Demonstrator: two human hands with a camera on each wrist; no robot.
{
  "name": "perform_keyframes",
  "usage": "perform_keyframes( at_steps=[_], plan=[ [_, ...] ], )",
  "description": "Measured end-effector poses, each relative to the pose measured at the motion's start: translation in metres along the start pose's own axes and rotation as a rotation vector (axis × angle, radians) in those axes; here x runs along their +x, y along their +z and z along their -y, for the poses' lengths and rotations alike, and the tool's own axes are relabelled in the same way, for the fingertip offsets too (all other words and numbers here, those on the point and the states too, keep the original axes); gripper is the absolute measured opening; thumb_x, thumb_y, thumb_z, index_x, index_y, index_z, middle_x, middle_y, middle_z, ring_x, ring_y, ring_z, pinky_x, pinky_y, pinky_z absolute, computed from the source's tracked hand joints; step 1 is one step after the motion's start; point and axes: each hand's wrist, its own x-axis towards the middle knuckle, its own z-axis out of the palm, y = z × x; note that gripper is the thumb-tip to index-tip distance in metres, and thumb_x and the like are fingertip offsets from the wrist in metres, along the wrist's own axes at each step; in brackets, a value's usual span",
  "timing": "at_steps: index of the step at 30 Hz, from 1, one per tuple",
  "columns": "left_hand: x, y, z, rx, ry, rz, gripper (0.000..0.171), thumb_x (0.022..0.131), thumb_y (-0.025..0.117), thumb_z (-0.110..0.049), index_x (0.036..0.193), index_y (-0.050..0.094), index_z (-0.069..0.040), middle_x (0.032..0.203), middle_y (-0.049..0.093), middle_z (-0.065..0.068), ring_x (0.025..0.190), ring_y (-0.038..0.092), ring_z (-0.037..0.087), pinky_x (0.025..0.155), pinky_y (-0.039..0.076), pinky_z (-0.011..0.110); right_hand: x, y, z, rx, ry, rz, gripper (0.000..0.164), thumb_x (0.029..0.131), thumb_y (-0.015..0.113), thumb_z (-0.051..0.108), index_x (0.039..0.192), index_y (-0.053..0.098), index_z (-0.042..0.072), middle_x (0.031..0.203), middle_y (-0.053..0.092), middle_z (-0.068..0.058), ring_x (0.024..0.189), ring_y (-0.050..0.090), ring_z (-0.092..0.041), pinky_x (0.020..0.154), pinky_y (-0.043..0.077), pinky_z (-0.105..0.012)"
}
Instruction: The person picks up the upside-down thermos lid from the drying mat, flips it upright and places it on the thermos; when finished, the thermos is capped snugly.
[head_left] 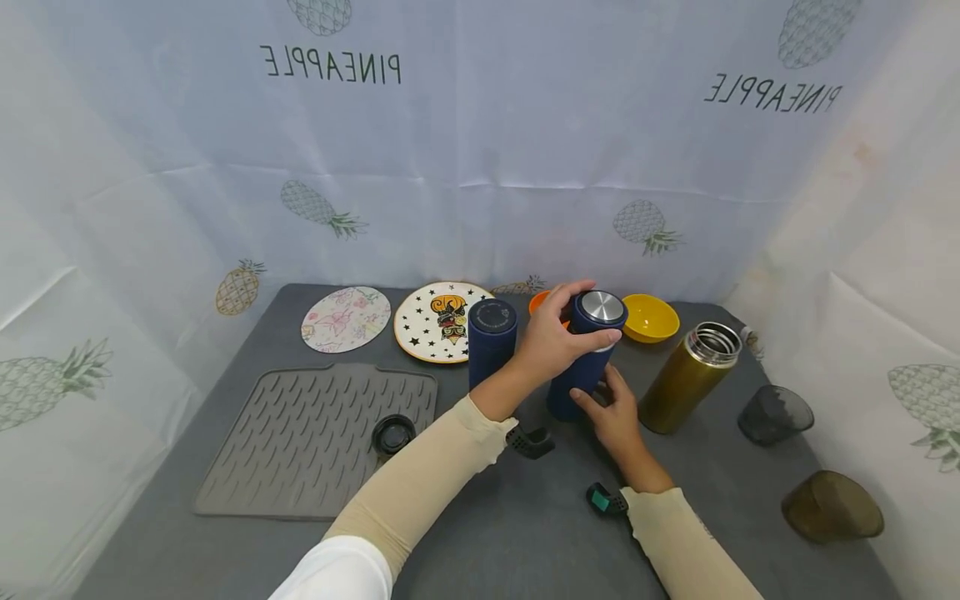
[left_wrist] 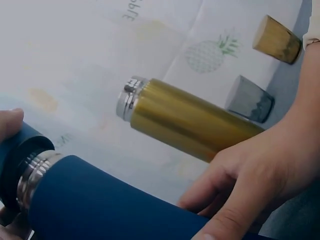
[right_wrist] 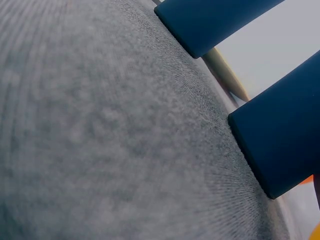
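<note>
A navy thermos (head_left: 572, 385) stands upright on the table, its lid (head_left: 602, 307) silver-topped with a navy side. My left hand (head_left: 553, 340) grips this lid from above, thumb and fingers around its rim. In the left wrist view a metal neck (left_wrist: 34, 175) shows between lid and body. My right hand (head_left: 617, 423) holds the body low down, fingers and thumb on its sides. Just left of it stands a second navy thermos (head_left: 492, 346) with a dark top, partly behind my left arm. The right wrist view shows the lower ends of both thermoses on the cloth.
An open gold thermos (head_left: 678, 383) stands to the right, beside a dark cup (head_left: 774, 415) and a brown cup (head_left: 831, 507). Behind are a yellow bowl (head_left: 651, 318), an orange bowl (head_left: 537, 302) and two plates. A black lid (head_left: 393, 434) lies on the grey mat (head_left: 300, 442).
</note>
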Motion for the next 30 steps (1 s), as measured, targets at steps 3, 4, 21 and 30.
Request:
perform_keyframes(
  at_steps=[3, 4, 21, 30],
  plan=[
    [-0.001, 0.001, 0.002, 0.0, -0.019, 0.001, 0.065, 0.081, 0.081, -0.019, 0.139, 0.051, -0.014, 0.124, 0.053, 0.001, 0.109, 0.056, 0.011, 0.087, 0.05, 0.025, -0.001, 0.0, -0.002, 0.005, 0.005, 0.005, 0.06, 0.09, 0.069, 0.005, 0.144, 0.044, 0.0, 0.133, 0.051, -0.019, 0.117, 0.051, -0.024, 0.101, 0.039, -0.055],
    [-0.001, 0.001, 0.003, -0.003, -0.021, 0.003, 0.065, 0.081, 0.081, -0.02, 0.138, 0.052, -0.014, 0.124, 0.053, 0.001, 0.109, 0.056, 0.011, 0.087, 0.05, 0.025, -0.001, 0.0, -0.002, 0.005, 0.01, 0.007, 0.06, 0.09, 0.069, 0.006, 0.144, 0.044, 0.001, 0.134, 0.051, -0.018, 0.118, 0.051, -0.025, 0.101, 0.038, -0.055],
    [-0.009, 0.002, 0.02, 0.003, 0.034, -0.011, 0.067, 0.081, 0.081, -0.016, 0.141, 0.05, -0.013, 0.134, 0.052, 0.001, 0.111, 0.056, 0.009, 0.091, 0.049, 0.03, -0.001, 0.002, 0.002, 0.001, -0.019, -0.005, 0.057, 0.089, 0.07, 0.002, 0.14, 0.047, -0.002, 0.129, 0.053, -0.02, 0.11, 0.05, -0.004, 0.099, 0.04, -0.056],
    [-0.004, -0.001, 0.019, 0.007, 0.029, 0.062, 0.067, 0.084, 0.078, -0.019, 0.143, 0.048, -0.014, 0.132, 0.054, 0.003, 0.109, 0.056, 0.011, 0.09, 0.049, 0.029, -0.001, 0.001, 0.001, 0.001, -0.01, 0.002, 0.056, 0.09, 0.068, 0.004, 0.142, 0.046, 0.0, 0.13, 0.052, -0.02, 0.114, 0.051, -0.02, 0.1, 0.039, -0.057]
  ],
)
